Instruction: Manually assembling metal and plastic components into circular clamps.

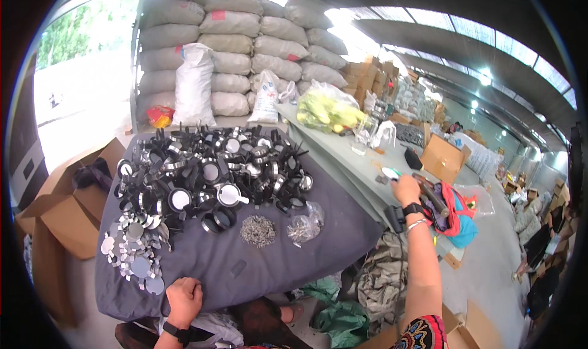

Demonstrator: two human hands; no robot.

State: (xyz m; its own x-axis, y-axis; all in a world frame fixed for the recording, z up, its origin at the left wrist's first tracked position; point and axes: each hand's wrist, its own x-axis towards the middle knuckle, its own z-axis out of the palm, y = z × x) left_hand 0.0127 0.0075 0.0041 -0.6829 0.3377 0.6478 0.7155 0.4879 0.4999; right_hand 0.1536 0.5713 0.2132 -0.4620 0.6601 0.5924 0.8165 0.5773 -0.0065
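My left hand (185,297) rests in a loose fist on the near edge of the dark cloth-covered table (202,257); nothing shows in it. Beside it lies a heap of flat silver discs with tabs (136,251). Reaching out over the grey-green side table (349,159), my right hand (407,191) has its fingers closed at a small white and green thing (390,173), too small to name. Right of that hand is an open red and blue bag (454,214) with things in it. Black round parts with silver rims (211,171) cover the table's far half.
A pile of small metal pieces (258,231) and a clear bag of similar pieces (305,226) lie mid-table. An open cardboard box (67,220) stands at the left. Stacked sacks (229,49) line the back. A yellow-filled plastic bag (327,109) sits on the side table.
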